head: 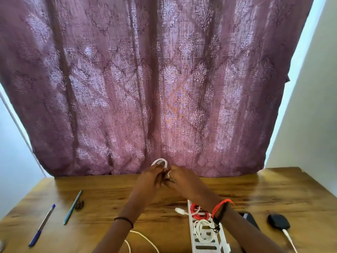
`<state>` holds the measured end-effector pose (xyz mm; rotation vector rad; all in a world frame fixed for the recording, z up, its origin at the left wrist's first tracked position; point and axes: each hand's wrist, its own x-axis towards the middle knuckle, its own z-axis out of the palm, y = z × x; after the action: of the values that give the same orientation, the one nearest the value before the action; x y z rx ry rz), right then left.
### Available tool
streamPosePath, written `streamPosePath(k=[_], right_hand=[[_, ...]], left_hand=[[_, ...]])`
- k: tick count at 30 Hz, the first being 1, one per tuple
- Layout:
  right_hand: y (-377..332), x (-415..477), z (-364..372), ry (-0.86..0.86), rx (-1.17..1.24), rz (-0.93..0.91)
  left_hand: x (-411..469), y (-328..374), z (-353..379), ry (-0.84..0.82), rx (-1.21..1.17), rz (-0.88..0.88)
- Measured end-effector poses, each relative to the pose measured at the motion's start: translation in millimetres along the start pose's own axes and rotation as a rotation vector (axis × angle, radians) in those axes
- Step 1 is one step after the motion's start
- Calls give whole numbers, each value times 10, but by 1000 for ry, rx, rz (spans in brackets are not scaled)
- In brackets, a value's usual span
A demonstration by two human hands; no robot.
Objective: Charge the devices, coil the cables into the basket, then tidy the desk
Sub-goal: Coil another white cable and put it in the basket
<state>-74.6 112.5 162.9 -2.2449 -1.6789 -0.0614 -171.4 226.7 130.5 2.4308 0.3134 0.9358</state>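
While L hand [149, 177] & R hand [180, 178] pinch cable loop [160, 162], basket [191, 232] under R arm, blue pen [42, 225] left.

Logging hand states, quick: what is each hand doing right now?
Left hand: pinching the white cable coil.
Right hand: fingers curled on the same coil.

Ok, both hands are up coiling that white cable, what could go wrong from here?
1. The white cable loop is only pinched between left hand and right hand; it could spring open.
2. The loose cable tail on the desk may snag the basket while being wound.
3. The right forearm passes close to the black device; its lead might get tugged out.
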Motion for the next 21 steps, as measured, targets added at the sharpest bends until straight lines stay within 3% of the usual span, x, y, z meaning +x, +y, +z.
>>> streamPosePath(k=[4,10,15,19,21], right_hand=[[130,31,-60,-34,63,-51],[204,65,-136,-65,94,-119],[325,153,-198,-56,58,-153],[368,178,-234,163,157,-175],[365,202,-221,248,98,-216]], left_hand=[[-27,-21,23,-48,97,21],[18,-11,47,-114,-8,16],[-10,-131,37,-194,40,-24],[-34,-171,24,-190,-131,-104],[-37,-146,-8,-187,-194,-129]])
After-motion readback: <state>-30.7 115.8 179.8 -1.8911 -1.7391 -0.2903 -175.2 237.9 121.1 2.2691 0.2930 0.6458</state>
